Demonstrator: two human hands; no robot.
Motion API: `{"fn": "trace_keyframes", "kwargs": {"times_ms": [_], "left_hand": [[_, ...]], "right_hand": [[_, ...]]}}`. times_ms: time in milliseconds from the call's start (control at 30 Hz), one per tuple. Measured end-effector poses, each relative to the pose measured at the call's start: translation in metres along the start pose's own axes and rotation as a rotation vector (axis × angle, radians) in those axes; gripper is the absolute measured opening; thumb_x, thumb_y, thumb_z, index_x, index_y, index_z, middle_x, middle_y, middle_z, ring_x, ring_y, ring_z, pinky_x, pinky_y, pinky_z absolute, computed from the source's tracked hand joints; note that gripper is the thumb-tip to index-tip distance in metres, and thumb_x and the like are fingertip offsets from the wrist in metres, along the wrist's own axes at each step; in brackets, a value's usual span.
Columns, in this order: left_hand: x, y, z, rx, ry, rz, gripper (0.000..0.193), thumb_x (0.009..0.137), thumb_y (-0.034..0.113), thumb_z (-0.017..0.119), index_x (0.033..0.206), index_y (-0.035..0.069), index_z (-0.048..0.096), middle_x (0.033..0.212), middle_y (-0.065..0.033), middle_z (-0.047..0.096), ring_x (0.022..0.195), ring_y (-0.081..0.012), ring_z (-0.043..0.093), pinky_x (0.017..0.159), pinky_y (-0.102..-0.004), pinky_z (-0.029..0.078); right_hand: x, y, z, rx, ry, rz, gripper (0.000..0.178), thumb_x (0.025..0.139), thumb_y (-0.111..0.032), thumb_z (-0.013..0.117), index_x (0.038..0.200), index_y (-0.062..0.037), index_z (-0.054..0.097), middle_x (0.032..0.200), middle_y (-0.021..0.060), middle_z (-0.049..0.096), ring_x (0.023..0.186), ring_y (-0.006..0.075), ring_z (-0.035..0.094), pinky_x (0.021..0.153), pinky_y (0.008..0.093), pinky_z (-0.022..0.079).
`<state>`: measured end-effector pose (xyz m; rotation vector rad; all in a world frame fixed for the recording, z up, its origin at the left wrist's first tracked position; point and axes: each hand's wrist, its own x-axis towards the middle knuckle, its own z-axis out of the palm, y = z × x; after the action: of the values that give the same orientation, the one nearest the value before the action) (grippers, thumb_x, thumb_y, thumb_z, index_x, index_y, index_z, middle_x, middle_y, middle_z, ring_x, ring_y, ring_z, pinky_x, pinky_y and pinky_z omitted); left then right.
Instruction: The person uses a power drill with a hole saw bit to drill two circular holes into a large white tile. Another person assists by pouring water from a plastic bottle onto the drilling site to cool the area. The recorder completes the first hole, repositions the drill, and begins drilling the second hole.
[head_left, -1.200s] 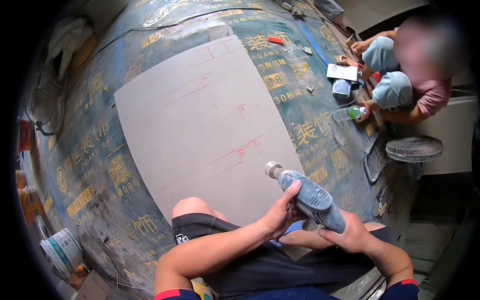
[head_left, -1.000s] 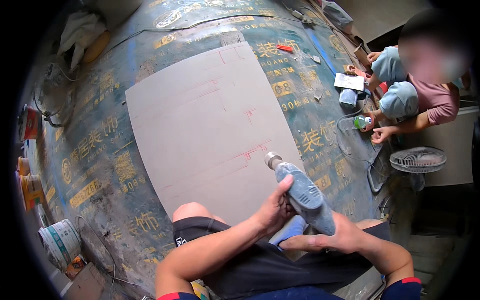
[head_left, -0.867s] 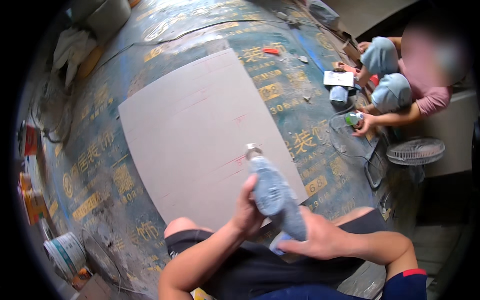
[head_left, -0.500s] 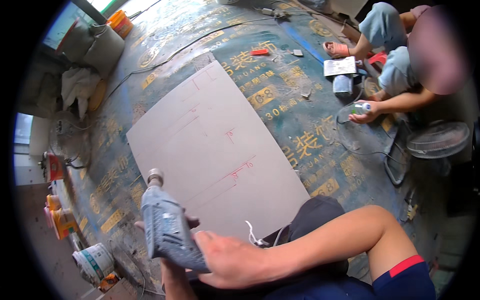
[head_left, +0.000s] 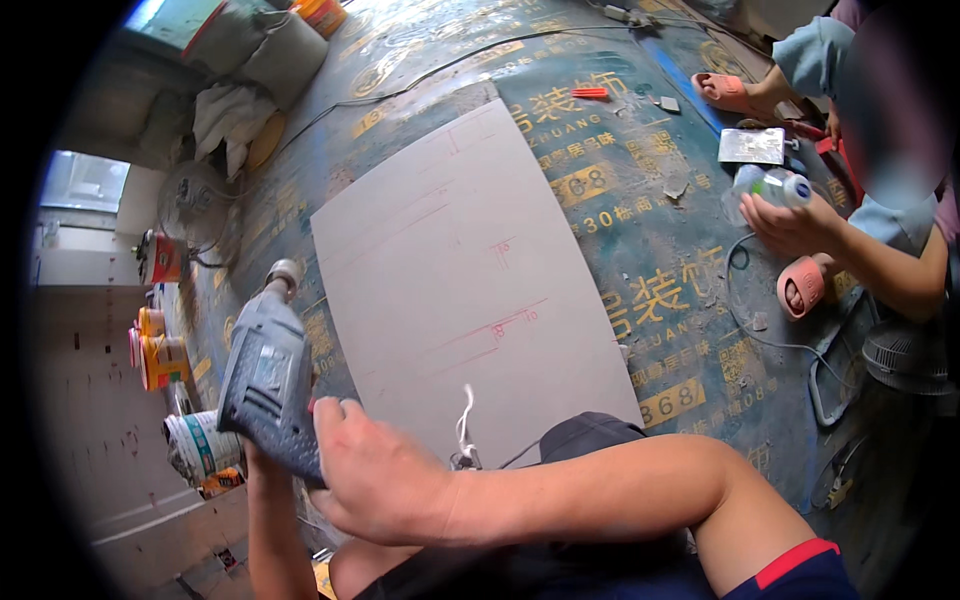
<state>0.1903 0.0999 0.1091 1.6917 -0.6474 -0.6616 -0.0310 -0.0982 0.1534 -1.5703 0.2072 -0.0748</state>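
Observation:
A dusty blue-grey power drill (head_left: 268, 372) with a round metal piece on its nose is tilted up at the left. My right hand (head_left: 375, 470) is closed around its handle end. Below the drill body rises my left forearm; my left hand (head_left: 262, 462) supports the tool from beneath, its fingers mostly hidden behind the housing. Beyond the hands a large pale flat slab (head_left: 420, 270) with red drawn lines lies on the floor, its near end by my knees. A white cord end (head_left: 466, 415) sticks up over its near part.
At right a co-worker's hand (head_left: 790, 220) holds a clear plastic bottle (head_left: 765, 187), near a fan (head_left: 905, 358). A cable (head_left: 420, 82) crosses the printed floor covering (head_left: 600, 165). Buckets (head_left: 203, 443) line the left; sacks (head_left: 265, 50) stand far left. A red tool (head_left: 590, 93) lies beyond the slab.
My hands and the drill have moved left and turned slightly. The view has shifted, so the slab sits farther right. The co-worker's bottle has come up and a second sandalled foot shows.

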Motion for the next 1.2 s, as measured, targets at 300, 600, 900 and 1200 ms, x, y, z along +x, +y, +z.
{"fn": "trace_keyframes", "kwargs": {"times_ms": [300,600,900,1200], "left_hand": [[0.04,0.004,0.107,0.909,-0.253,0.407,0.102,0.08,0.034,0.092,0.16,0.0,0.039,0.155,-0.0229,0.048,0.142,-0.0386,0.048,0.12,-0.0541,0.037],[-0.006,-0.091,0.241,0.133,-0.261,0.802,0.106,0.081,0.035,0.087,0.162,-0.004,0.031,0.162,-0.0308,0.039,0.152,-0.0492,0.037,0.129,-0.0617,0.026],[-0.017,-0.127,0.263,-0.124,0.047,0.737,0.059,0.086,0.01,0.076,0.139,0.001,0.051,0.134,-0.0225,0.065,0.123,-0.0408,0.065,0.113,-0.0587,0.046],[-0.001,-0.145,0.26,-0.149,0.117,0.692,0.055,0.085,0.007,0.074,0.135,0.002,0.052,0.131,-0.0208,0.067,0.12,-0.0392,0.066,0.11,-0.0568,0.048]], "right_hand": [[-0.028,0.013,-0.067,-0.144,-0.002,0.32,0.06,0.091,-0.032,0.067,0.132,0.0088,0.052,0.116,0.0318,0.069,0.107,0.051,0.067,0.095,0.0548,0.054],[-0.119,0.016,-0.076,-0.034,0.286,0.762,0.034,0.084,-0.013,0.08,0.111,0.0015,0.066,0.087,0.0035,0.068,0.075,0.0121,0.063,0.067,0.0296,0.051],[-0.102,0.027,-0.039,-0.118,0.264,1.014,0.042,0.084,-0.014,0.082,0.118,0.0045,0.068,0.096,0.006,0.072,0.088,0.0132,0.064,0.084,0.0311,0.054],[-0.074,0.035,-0.034,-0.093,0.25,0.965,0.056,0.088,-0.025,0.086,0.129,0.0052,0.063,0.107,0.0089,0.073,0.097,0.0134,0.066,0.092,0.0313,0.054]]}}
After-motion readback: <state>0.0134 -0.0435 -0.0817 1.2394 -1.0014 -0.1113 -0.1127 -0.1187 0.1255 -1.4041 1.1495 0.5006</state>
